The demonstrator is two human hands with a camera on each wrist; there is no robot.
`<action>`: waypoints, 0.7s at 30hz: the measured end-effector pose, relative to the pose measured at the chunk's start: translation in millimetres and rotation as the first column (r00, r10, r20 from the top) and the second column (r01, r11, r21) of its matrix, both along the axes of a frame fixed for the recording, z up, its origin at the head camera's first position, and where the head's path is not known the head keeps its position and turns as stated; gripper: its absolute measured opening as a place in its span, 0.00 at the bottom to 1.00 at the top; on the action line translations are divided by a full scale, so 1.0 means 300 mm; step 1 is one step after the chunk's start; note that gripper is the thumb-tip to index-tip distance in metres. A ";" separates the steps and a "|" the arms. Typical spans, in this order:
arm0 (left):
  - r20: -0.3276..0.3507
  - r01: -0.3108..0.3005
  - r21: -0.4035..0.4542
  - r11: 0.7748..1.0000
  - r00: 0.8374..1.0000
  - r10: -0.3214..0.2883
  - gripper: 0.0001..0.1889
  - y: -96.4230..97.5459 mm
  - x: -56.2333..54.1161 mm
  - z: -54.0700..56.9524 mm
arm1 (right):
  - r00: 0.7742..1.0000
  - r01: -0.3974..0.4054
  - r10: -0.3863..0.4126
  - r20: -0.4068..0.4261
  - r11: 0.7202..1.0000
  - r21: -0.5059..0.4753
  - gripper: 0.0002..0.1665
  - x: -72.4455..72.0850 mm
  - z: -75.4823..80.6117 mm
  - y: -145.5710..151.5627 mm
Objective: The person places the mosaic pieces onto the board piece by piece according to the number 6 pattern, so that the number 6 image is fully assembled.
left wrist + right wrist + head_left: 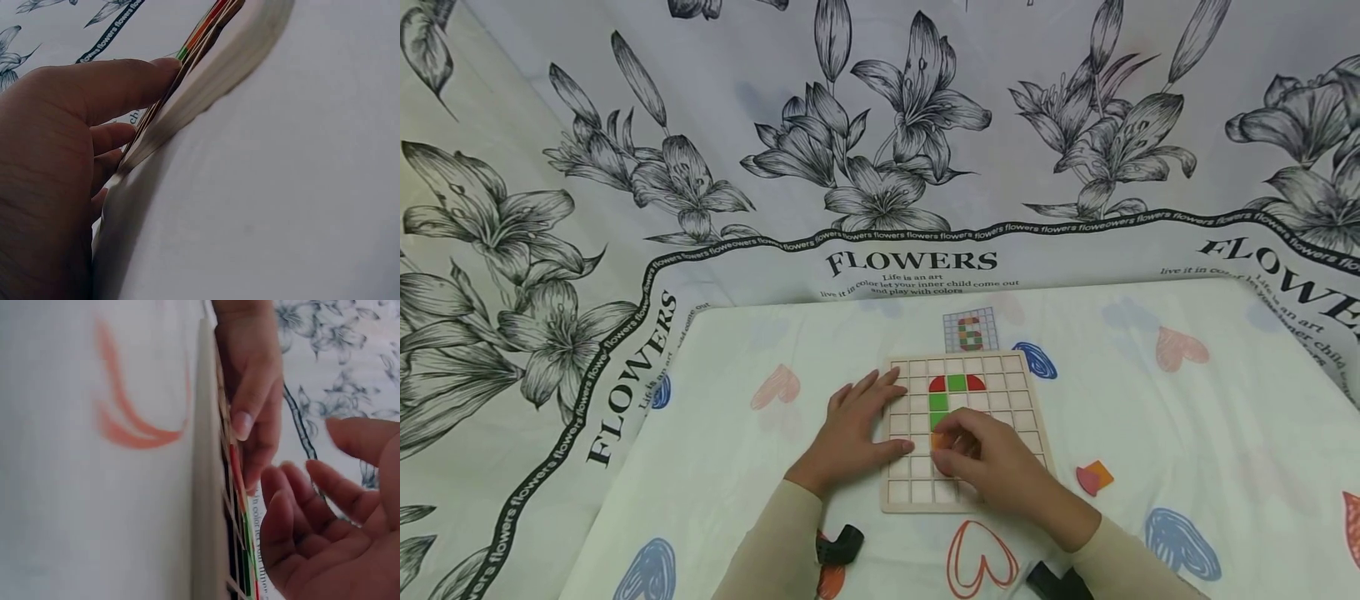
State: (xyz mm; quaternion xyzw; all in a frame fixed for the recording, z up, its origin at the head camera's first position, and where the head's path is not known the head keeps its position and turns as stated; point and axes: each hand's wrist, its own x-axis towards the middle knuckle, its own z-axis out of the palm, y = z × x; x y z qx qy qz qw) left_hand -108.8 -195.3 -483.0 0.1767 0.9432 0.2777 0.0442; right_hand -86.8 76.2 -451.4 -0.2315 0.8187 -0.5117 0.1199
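A wooden grid board (898,496) lies on the table, holding red, green and orange tiles in its cells. Along its left edge rests my left hand (857,429), fingers and thumb spread and touching the frame. My right hand (992,458) is over the middle of the board, fingertips beside an orange tile (936,441) below the green tiles (938,402). Seen from the right wrist, the right hand's fingers (278,519) are loosely bent with nothing between them and the thumb. A red tile (235,461) sits in the board beyond; the head view hides it.
Behind the board lies a small pattern card (970,332) with a coloured figure on a grid. To the right are a loose orange tile (1102,473) and a red quarter-round tile (1087,481), overlapping. A flower-printed cloth (895,125) hangs behind the table.
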 end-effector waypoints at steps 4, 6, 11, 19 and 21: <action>0.002 -0.004 0.004 1.000 1.000 0.004 0.41 0.001 0.000 -0.001 | 0.995 -0.046 0.058 0.084 0.990 -0.137 0.16 -0.008 0.012 0.019; -0.004 -0.004 0.006 1.000 1.000 0.004 0.41 0.001 -0.001 -0.002 | 0.990 -0.064 0.086 0.108 0.979 -0.194 0.17 -0.012 0.019 0.025; -0.024 0.006 0.006 1.000 1.000 -0.006 0.41 0.000 -0.003 0.000 | 0.981 -0.081 0.126 0.146 0.957 -0.279 0.24 -0.023 0.028 0.035; -0.032 0.017 0.019 1.000 0.999 -0.016 0.41 0.002 -0.003 0.007 | 0.977 -0.074 0.138 0.165 0.936 -0.344 0.29 -0.031 0.060 0.068; -0.029 0.012 0.021 1.000 1.000 -0.011 0.41 0.005 0.000 0.010 | 0.978 -0.071 0.134 0.161 0.936 -0.344 0.29 -0.032 0.066 0.078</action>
